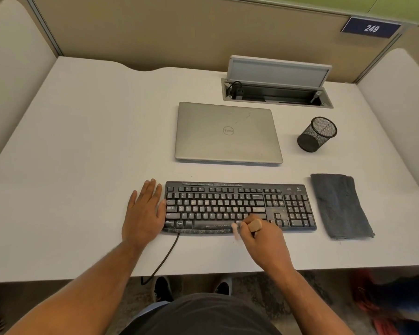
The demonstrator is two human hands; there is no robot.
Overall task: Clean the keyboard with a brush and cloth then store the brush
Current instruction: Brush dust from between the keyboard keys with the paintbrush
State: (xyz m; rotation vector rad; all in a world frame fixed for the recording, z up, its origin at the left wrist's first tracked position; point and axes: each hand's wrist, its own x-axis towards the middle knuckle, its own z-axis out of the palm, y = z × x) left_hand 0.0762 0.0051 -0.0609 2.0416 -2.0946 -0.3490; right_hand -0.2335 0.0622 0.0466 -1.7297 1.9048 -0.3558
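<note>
Nearest us, our right grip (264, 240) was curled round the brush (248, 226), its pale wooden handle poking out above the knuckles and its blurred bristles (235, 231) hanging left of the fingers, over the front edge of the keyboard (239, 206). We judged we held it low like that to sweep dust off the space-bar row toward us. The keyboard was black plastic, wide and flat, its keys and front lip streaked with grey grime; it lay under and beyond that grip, and its cord (165, 259) ran off the near edge of the worktop (82, 141).

Far to the left of the brush, our left grip (144, 211) lay flat with straight fingers on the worktop, holding nothing, its thumb touching the keyboard's end, probably to keep the board from sliding under the strokes.

To the right, just past the number pad, the cloth (341, 206) waited folded, a dark grey, nubbly rectangle, likely kept within reach for wiping.

Beyond the keyboard lay a closed silver laptop (227, 134), smooth and matte. Farther right stood a black mesh cup (317, 134), round and seemingly bare inside, a likely home for the brush. Farthest was an open cable hatch (276, 93) with its grey lid raised.
</note>
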